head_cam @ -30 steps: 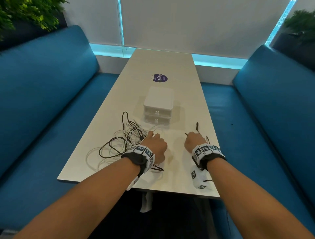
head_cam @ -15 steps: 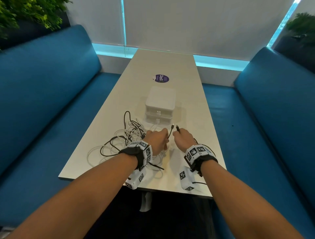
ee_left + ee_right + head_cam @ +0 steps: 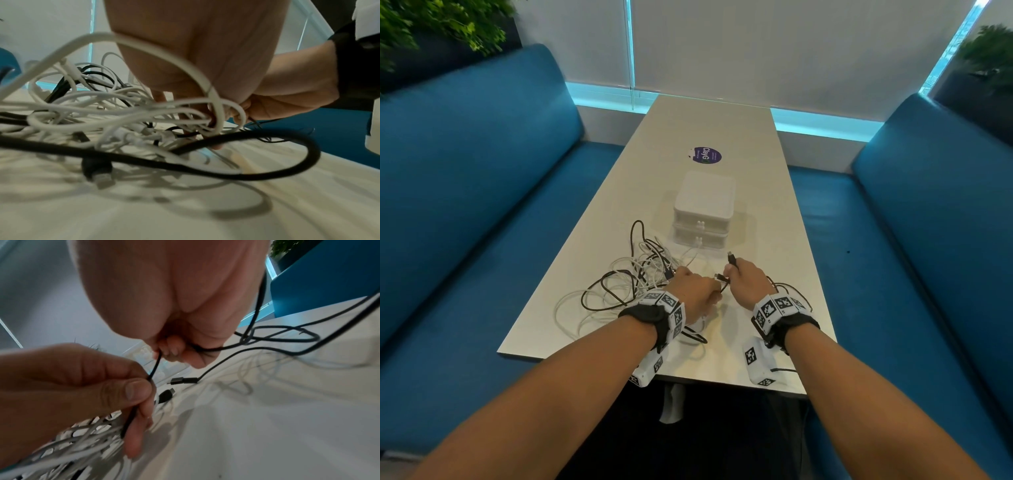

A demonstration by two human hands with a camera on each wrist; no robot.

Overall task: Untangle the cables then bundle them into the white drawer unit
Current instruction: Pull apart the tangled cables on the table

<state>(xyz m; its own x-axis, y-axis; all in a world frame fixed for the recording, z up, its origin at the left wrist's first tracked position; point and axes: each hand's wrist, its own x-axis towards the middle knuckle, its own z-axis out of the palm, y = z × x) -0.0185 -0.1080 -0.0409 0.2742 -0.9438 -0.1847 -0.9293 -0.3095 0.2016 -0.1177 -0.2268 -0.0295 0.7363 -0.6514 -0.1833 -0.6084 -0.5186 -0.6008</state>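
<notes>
A tangle of white and black cables point(image 3: 626, 284) lies on the near left of the white table point(image 3: 763, 212). My left hand point(image 3: 697, 294) rests at the tangle's right edge and pinches a thin black cable point(image 3: 153, 369) between thumb and forefinger. My right hand point(image 3: 744, 281) grips the same thin black cable, with a plug point(image 3: 731, 257) sticking up past its fingers. Loops of that cable point(image 3: 287, 335) trail to the right of my right hand. The white drawer unit point(image 3: 703, 210) stands just beyond the hands, both drawers closed.
A purple round sticker point(image 3: 707, 156) lies on the table behind the drawer unit. Blue benches point(image 3: 482, 178) run along both long sides. A loose black plug point(image 3: 98, 172) and a thick black cable loop point(image 3: 267, 170) lie near the table's front edge.
My right hand has moved left and forward toward my left hand, bringing the black cable's plugs up. Both hands now hold the same thin black cable close together.
</notes>
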